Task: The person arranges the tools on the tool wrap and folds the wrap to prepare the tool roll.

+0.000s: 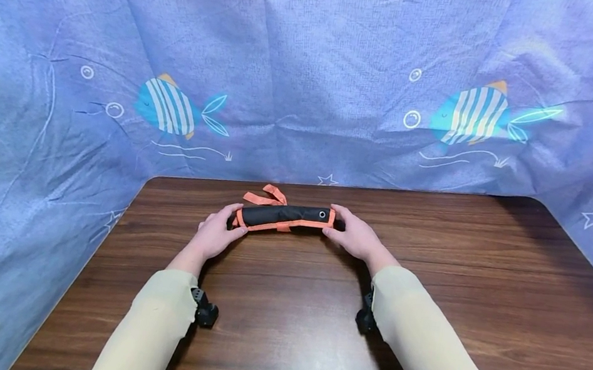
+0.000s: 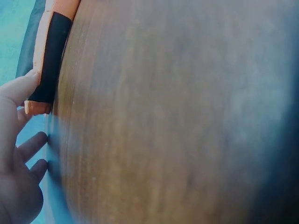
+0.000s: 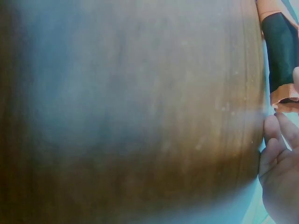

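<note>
A rolled-up black fabric tool roll (image 1: 272,214) with orange edging lies near the far side of the table, a metal eyelet by its right end. Orange tie straps (image 1: 260,199) stick out behind it, and an orange band shows at its front middle. My left hand (image 1: 214,235) grips its left end between thumb and fingers; in the left wrist view the thumb presses on the black fabric (image 2: 52,60). At the other end, my right hand (image 1: 356,237) holds the roll the same way. The right wrist view shows that end (image 3: 281,56) at its edge, with the hand partly cut off.
The brown wood-grain table (image 1: 281,296) reaches toward me between both forearms. A blue curtain (image 1: 323,75) printed with fish hangs behind the table and along its sides. Small black cameras (image 1: 206,313) are strapped at both wrists.
</note>
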{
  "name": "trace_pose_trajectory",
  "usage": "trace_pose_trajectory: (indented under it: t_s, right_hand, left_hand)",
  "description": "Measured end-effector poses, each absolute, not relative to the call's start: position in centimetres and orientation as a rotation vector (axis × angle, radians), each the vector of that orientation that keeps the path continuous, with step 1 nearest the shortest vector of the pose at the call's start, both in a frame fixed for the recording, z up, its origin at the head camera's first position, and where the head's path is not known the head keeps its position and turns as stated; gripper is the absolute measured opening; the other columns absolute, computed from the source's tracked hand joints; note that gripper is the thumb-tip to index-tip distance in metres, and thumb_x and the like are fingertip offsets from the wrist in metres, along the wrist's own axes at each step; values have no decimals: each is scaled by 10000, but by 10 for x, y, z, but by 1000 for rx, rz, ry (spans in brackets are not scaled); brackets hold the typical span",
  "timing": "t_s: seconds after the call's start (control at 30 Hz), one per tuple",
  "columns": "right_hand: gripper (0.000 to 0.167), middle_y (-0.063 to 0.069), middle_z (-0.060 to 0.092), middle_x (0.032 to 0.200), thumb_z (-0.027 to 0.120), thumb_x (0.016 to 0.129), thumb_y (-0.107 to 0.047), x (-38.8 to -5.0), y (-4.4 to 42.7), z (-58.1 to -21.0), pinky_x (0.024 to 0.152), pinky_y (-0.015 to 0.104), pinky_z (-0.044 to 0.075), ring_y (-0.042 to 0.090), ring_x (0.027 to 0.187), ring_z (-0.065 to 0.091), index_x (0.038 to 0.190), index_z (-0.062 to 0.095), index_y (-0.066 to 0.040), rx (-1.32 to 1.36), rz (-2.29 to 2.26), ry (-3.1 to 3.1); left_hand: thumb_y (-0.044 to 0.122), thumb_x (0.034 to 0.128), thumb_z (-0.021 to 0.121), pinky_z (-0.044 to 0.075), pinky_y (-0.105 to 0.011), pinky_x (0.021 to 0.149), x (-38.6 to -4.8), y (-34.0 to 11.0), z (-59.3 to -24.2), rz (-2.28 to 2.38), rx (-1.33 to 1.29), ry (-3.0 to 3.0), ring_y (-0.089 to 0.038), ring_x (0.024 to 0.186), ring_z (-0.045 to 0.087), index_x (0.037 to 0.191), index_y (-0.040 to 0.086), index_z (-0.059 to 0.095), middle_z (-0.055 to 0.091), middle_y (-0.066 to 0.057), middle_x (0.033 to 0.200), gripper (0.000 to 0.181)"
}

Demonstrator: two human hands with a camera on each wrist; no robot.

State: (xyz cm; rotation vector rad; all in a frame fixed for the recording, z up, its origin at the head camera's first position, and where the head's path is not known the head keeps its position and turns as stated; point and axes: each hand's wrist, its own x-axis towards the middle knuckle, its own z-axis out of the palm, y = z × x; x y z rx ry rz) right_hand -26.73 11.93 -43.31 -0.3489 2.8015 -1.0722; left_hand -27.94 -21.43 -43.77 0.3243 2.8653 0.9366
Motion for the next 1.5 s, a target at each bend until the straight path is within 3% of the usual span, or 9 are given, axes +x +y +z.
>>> trace_pose_trajectory:
  t_s: [0.23,0.47,0.7,1.23,1.5]
  right_hand:
    - [650,128,481,1364,602,903,-363,-265,121,-430,1017,476,298,289,1268,420,1445,326,-132,-319,-1251,2743]
    - [536,125,505,1336,572,923,-376,-265,120,-431,997,469,325,283,1233,460,1384,411,-155,-299,-1285,2735]
    - [468,145,519,1316,598,914,-334,-269,115,-433,983,473,338,307,1215,466,1308,450,-129,-299,-1135,2820]
    - [603,145,544,1287,620,899,-296,-264,122,-433,976,479,338,309,1203,480,1408,364,-100,-318,-1266,2791]
    - [681,154,506,1326,616,904,-333,-251,148,-424,1002,520,303,344,1237,445,1454,296,-92,-375,-1198,2786]
  left_hand:
    - [301,913,603,183,-589,1006,-277,-212,-435,1021,317,2871,-386,1261,358,1421,170,387,424,-137,1409,567]
    - [368,856,670,260,-552,964,-276,-208,-434,954,388,2932,-368,1200,423,1391,144,425,459,-131,1376,629]
    - [288,893,643,299,-543,911,-276,-207,-434,823,424,3005,-365,1197,456,1355,142,459,490,-157,1343,518]
    - [376,887,618,207,-580,1014,-271,-216,-435,949,370,2926,-391,1275,355,1427,169,373,410,-156,1416,629]
    - [437,873,615,169,-605,1019,-264,-233,-435,1015,337,2918,-386,1283,344,1444,152,347,414,-141,1414,692]
